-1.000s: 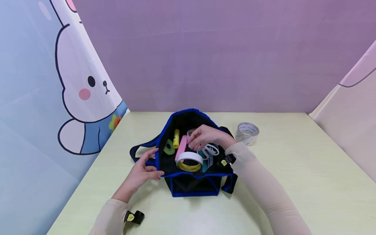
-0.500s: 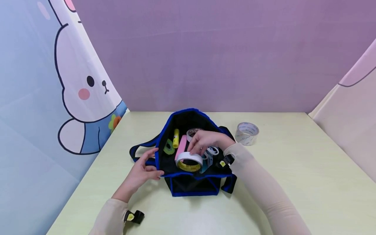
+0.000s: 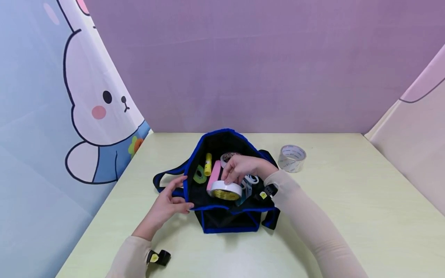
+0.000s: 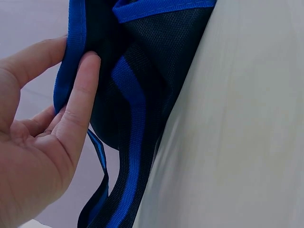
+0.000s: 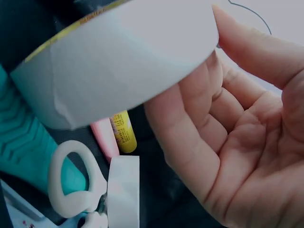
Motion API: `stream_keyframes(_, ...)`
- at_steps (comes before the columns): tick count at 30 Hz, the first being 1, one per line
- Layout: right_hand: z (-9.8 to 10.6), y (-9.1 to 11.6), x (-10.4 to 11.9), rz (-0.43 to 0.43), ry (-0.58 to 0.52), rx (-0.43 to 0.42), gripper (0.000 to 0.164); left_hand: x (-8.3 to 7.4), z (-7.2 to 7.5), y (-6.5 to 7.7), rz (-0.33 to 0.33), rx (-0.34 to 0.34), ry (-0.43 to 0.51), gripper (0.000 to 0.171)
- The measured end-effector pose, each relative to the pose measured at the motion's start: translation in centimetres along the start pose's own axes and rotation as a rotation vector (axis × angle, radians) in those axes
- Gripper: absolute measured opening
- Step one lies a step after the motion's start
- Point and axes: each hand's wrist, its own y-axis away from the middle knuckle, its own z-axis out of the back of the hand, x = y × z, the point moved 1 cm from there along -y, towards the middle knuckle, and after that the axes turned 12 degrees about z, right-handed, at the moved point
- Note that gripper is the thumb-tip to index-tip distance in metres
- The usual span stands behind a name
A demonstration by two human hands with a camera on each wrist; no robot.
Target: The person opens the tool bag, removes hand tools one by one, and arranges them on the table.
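A black fabric bag with blue trim (image 3: 231, 223) stands gaping on the table. My left hand (image 3: 165, 206) grips its left rim; in the left wrist view the trim (image 4: 71, 61) runs between thumb and fingers. Reaching inside, my right hand (image 3: 245, 166) pinches a white tape roll (image 3: 226, 187) with a yellow core. Seen from the right wrist, that roll (image 5: 128, 61) is tilted, with the thumb at its edge. White-handled scissors (image 5: 54, 190), a teal ridged thing (image 5: 28, 133) and another white roll (image 5: 124, 190) lie beneath it.
Also in the bag are a pink bar (image 3: 214, 173), a yellow tube (image 3: 208, 165), a green ring-shaped item (image 3: 199, 175) and a patterned-core tape roll (image 3: 225, 156). A wide clear tape roll (image 3: 291, 164) stands right of the bag. A strap (image 3: 163, 175) loops out leftward.
My right hand has come down and toward me onto the white tape roll and taken hold of it; the roll has tilted. My left hand stays on the rim.
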Motion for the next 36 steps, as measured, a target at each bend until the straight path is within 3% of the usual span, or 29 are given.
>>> stream_keyframes(12, 1.4, 1.0, 0.4, 0.103, -0.131, -0.089, 0.016, 0.2, -0.2, -0.3, -0.01, -0.004, 0.003, 0.084)
stream_keyframes(24, 3.2, 2.9, 1.2, 0.204, -0.19, -0.238, 0.018, -0.2, -0.5, -0.4, 0.003, -0.014, 0.0, 0.085)
stream_keyframes(36, 4.9, 4.9, 1.5, 0.238, -0.243, -0.405, 0.021, -0.4, -0.7, -0.5, 0.007, -0.014, -0.001, 0.085)
